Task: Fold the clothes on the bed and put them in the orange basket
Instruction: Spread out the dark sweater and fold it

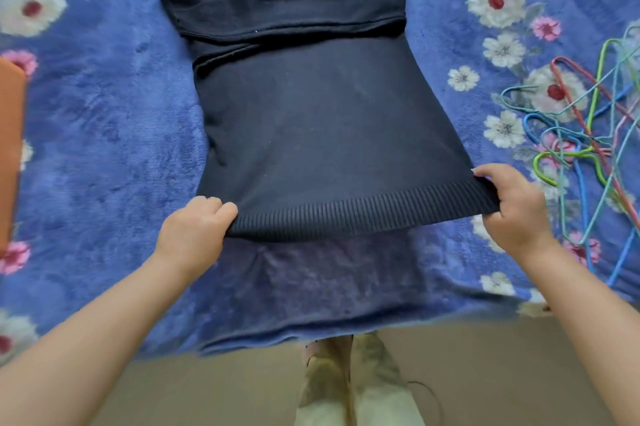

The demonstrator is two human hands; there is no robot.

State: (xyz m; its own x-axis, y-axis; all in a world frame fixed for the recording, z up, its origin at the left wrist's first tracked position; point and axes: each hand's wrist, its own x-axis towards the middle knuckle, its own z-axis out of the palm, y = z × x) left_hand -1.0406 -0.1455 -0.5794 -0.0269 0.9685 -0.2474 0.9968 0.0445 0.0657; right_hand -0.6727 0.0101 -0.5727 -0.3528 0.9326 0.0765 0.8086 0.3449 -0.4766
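I have the dark navy knitted sweater [311, 106] lying flat on the bed, on the blue plush blanket with white and pink flowers [104, 113], its sleeves already laid across the chest near the far end. My left hand [194, 231] grips the near left corner of the ribbed hem, fingers curled round the cloth, and my right hand [512, 207] pinches the near right corner the same way. The hem is lifted slightly off the blanket and stretched taut between the two hands.

The step in hand, as I judge it, is carrying the hem up and over towards the collar. The risks from here:

- If one hand rises faster than the other, the fold line will run crooked and the bundle will come out lopsided.
- The sleeves sit loosely on top; a quick flip could drag or bunch them, so the fold hides a lump.
- The knit stretches, and pulling the corners too far apart may distort the hem or let a corner slip from my fingers.
- The tangle of thin coloured wire hangers [585, 148] lies just beside my right hand; a wide swing could snag a hook in the knit.

The orange basket [8, 148] shows only as an edge at the far left, well apart from the sweater, so the finished bundle may loosen during the carry if held slackly.
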